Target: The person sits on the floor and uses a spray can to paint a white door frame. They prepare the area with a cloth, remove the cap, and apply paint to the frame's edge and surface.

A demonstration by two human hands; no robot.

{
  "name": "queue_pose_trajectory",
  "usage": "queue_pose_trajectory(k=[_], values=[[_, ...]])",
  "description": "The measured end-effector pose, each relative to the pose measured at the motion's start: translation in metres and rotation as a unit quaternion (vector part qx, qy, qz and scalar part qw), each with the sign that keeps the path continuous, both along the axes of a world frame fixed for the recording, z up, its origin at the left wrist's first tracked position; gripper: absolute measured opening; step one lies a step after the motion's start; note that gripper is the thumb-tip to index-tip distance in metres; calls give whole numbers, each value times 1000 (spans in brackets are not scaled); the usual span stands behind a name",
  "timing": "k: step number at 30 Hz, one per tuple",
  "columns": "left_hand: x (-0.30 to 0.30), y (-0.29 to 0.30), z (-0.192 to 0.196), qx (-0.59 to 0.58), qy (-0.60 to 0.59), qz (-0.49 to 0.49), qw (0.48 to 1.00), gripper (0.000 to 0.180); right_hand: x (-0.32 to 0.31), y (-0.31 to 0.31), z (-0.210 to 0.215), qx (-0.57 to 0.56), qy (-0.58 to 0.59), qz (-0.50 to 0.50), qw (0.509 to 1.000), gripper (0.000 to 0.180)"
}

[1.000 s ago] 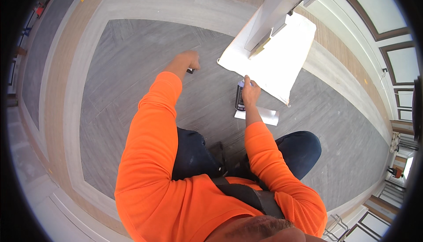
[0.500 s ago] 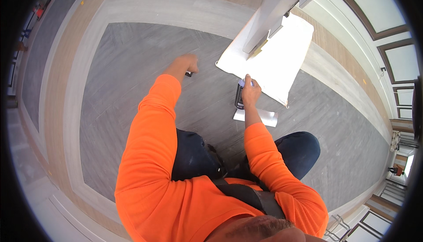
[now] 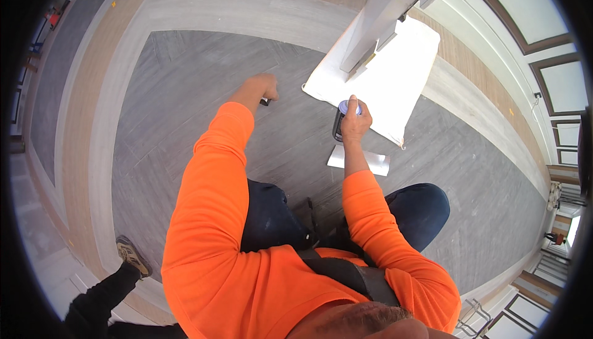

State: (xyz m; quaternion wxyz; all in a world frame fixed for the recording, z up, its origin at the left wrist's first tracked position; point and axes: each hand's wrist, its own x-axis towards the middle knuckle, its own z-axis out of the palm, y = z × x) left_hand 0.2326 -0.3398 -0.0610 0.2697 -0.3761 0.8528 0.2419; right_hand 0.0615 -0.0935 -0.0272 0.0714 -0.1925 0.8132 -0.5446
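Observation:
My left hand (image 3: 267, 86) is closed over the grey floor, and a small black object (image 3: 265, 102) shows beneath its fingers. What that object is, I cannot make out. In my right hand (image 3: 357, 121) is a dark bottle or can (image 3: 338, 124) with a pale purple top (image 3: 349, 107), tilted so the top faces up toward me. It is beside the near edge of a white cloth or sheet (image 3: 401, 86) on the floor. Just below that hand lies a flat, shiny whitish strip (image 3: 372, 162).
A grey door-like panel (image 3: 383, 24) stands over the sheet, a metal plate (image 3: 386, 36) on its edge. At lower left another person's shoe (image 3: 131, 255) and dark trouser leg are near. Framed white wall panels (image 3: 525, 12) line the right side.
My right hand has raised the bottle slightly and tipped its top toward me. My left hand has hardly moved. Another person's leg has come into view at lower left.

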Motion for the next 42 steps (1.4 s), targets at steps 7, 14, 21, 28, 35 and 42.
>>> queue_pose_trajectory(k=[7, 14, 21, 28, 35, 42], values=[[-1, 2, 7, 5, 5, 11, 1000, 41, -2, 15, -26, 84, -63, 11, 994, 54], [-5, 5, 19, 0, 8, 14, 1000, 42, -2, 19, -31, 128, -91, 6, 988, 60], [3, -4, -7, -5, 13, 12, 1000, 40, 2, 7, -4, 77, -60, 6, 995, 55], [-2, 0, -7, -6, 21, -2, 1000, 40, -6, -6, 22, -41, 1, -11, 999, 44], [4, -1, -7, -6, 22, 9, 1000, 42, -7, -12, 45, -99, 25, 10, 995, 42], [1, 1, 3, 3, 2, -5, 1000, 45, -11, -13, 43, -104, 6, 6, 995, 43]])
